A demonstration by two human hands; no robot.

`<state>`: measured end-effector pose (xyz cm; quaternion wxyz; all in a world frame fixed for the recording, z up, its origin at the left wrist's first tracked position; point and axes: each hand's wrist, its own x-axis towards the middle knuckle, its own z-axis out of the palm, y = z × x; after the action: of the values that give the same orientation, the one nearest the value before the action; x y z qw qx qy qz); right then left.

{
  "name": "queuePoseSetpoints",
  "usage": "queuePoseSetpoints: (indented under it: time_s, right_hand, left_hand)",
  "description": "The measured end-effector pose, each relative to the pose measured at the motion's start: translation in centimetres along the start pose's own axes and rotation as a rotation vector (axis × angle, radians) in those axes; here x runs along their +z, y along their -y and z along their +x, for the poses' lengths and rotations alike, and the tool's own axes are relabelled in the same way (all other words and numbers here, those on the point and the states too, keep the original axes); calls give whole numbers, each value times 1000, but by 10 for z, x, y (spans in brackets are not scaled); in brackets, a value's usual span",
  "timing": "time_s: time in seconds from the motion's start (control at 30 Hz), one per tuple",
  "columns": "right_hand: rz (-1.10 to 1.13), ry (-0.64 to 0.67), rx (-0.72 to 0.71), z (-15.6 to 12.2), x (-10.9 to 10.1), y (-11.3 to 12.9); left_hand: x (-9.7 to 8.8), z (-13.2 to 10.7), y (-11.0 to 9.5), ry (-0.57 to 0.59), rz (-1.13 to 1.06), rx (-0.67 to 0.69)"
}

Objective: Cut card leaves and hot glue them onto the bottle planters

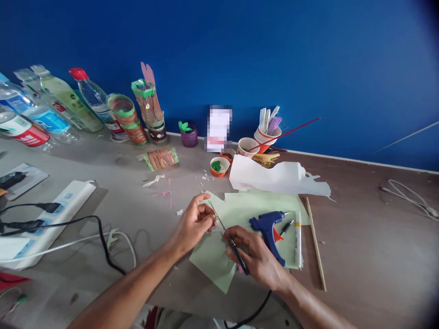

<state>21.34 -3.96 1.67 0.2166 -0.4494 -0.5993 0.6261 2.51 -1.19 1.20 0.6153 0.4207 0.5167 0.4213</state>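
Plastic bottles [61, 114] crowd the upper left of the frame, with a white power strip [65, 205] below them on the surface [116, 192]. Near the centre, the left hand [197, 219] has its grip pinched narrow around something too small to make out. Just right of it, the right hand [254, 251] holds black-handled scissors [237, 252], blades tilted up-left over pale green paper [212, 269]. A blue glue gun [269, 228] lies right of centre, then a thin wooden stick [316, 244].

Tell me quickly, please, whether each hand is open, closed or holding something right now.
Left hand: closed in a pinch; what it holds, if anything, is too small to tell.
Right hand: closed, holding black-handled scissors.
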Motion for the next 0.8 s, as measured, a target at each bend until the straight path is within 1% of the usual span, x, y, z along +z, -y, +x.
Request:
queuePoseSetpoints:
  time_s: [0.27,0.47,0.7,0.8]
  right_hand:
    - [99,-5,7,1,-1,3]
    - [97,4,44,2,0,8]
    - [77,20,49,1,-1,3]
    - [87,23,54,1,-1,4]
  left_hand:
    - [1,-3,-7,-5,-10,-29]
    - [0,-1,-2,10,22,-7]
    - [-1,0,1,4,27,-5]
    - [-2,-1,0,9,29,-2]
